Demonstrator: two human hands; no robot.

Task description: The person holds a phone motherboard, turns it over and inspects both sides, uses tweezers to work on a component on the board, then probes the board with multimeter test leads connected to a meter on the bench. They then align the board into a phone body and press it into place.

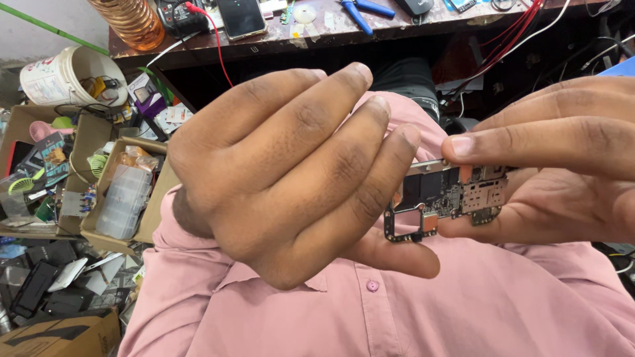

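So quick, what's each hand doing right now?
Left hand: closed, pinching the left end of the circuit board.
Right hand: closed, gripping the board's right end.

- The circuit board [444, 197] sits between the left hand [291, 178] and the right hand [555, 165], touching both, in front of the shirt [397, 311].
- The worktop [397, 30] runs behind the hands; on it lie a bottle [132, 21], a phone [241, 16] and pliers [360, 11].
- Left of the left hand stand open boxes [99, 185]; one holds a plastic case [126, 201].
- A bucket [66, 76] stands behind the boxes.
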